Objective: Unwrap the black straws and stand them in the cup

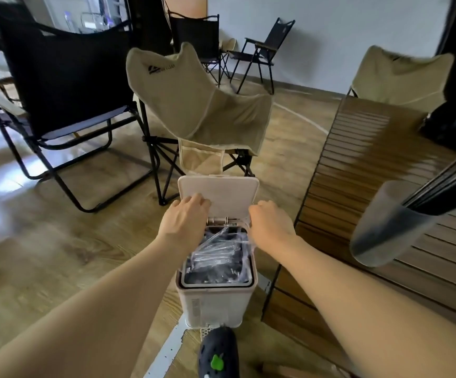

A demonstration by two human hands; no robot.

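A frosted cup (384, 225) stands on the slatted wooden table (357, 170) at the right, with several black straws (444, 186) leaning out of it. In front of me is a small beige pedal bin (216, 301) with its lid (218, 192) raised. Crumpled clear wrappers (216, 255) lie inside the bin. My left hand (186, 216) rests its fingers on the lower edge of the lid. My right hand (270, 225) is curled over the bin's right rim, and a strip of clear wrapper runs up into its fingers.
A dark shoe with a green charm (218, 353) sits at the bin's pedal. A beige folding chair (194, 105) stands just behind the bin, a black one (58, 85) to the left, another beige one (401, 77) beyond the table. The floor is wood.
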